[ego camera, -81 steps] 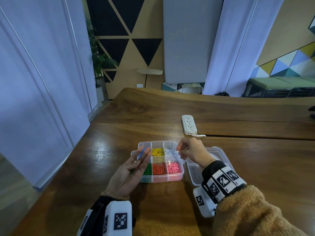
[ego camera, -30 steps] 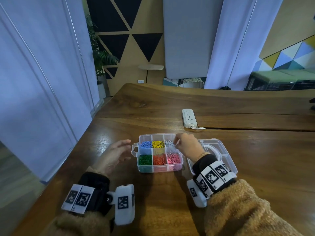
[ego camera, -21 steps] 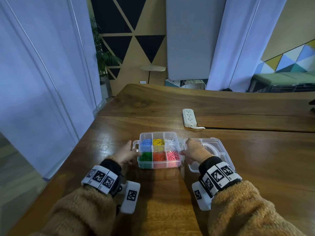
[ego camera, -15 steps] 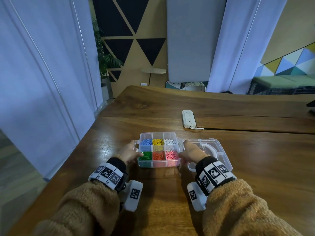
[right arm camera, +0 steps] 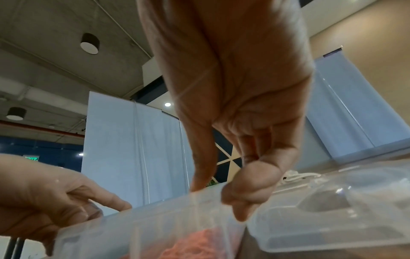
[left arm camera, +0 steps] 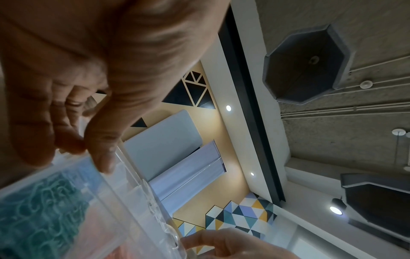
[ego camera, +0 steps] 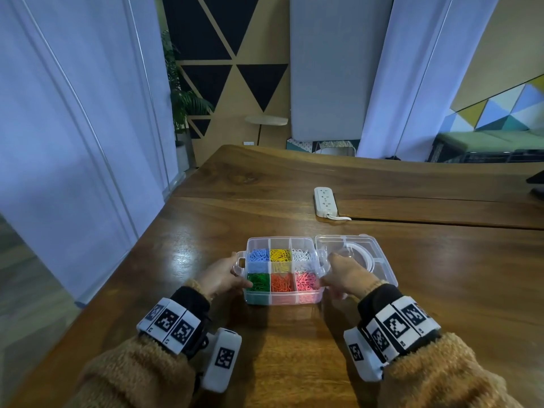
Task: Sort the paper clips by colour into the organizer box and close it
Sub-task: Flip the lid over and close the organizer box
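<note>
The clear organizer box (ego camera: 282, 299) stands open on the wooden table. Its six compartments hold blue, yellow and white clips at the back, and green, orange and pink clips at the front. The hinged lid (ego camera: 380, 269) lies flat to the right. My left hand (ego camera: 242, 278) grips the box's left side near the latch tab, thumb over the rim by the green clips (left arm camera: 40, 215). My right hand (ego camera: 325, 275) grips the right side at the hinge, with thumb and curled finger on the rim (right arm camera: 208, 192) above the pink clips (right arm camera: 195, 245). No loose clips show on the table.
A white power strip (ego camera: 324, 201) lies on the table beyond the box, beside a seam between two tabletops. The table's left edge (ego camera: 117, 278) runs close to pale curtains. Bare wood (ego camera: 294, 363) lies between my forearms.
My left palm was held over the box and my right hand reached into the white compartment. Both hands have since come down and taken hold of the box's two sides.
</note>
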Tool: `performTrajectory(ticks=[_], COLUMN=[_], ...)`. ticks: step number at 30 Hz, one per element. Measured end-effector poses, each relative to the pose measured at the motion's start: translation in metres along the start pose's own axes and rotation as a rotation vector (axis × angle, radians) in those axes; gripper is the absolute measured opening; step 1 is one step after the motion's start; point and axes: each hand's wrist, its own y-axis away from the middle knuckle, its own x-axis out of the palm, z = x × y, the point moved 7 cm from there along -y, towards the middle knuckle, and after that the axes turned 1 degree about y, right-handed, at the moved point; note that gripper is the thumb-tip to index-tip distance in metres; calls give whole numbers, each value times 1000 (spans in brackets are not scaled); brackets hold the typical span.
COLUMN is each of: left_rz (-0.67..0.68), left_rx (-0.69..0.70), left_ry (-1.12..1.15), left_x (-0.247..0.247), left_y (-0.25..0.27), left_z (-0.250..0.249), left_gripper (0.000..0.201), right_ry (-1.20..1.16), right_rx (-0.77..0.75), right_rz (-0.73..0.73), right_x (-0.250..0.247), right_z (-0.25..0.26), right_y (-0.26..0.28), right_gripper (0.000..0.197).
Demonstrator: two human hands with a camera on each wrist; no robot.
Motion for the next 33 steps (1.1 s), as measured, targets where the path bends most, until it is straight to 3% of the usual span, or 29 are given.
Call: performTrajectory(ticks=[4,8,10,15,18,27,29,33], left_rz=[11,2,3,-16,-63,-197,-207,-162], left_rx=[3,8,9,-16,-33,95,138,186], left_ry=[29,21,28,62,49,77,89,147], left_x=[1,2,2,0,-7,-39,-43,-40], left_y=[1,0,-1,2,8,18,18,21], left_z=[-1,-2,-1,-2,-3,-19,-27,-47], left_gripper=[72,76,78,88,92,80,77,71], right_ry=[312,580,657,791,828,739,603,138], right_rx=[-127,-150,-169,-289,-365,-424,-458,-549], right_rz=[-203,-13,13,-12,-96,-455,-511,-584], right_x=[-24,-6,-2,-6,-14,-94,-110,-134], right_z=[-9,-26,-29,-26,-24,-4,5,18], right_y=[1,-6,-13,-20,-12,49,67,91], right_gripper=[27,54,58,28,22,22,14,22])
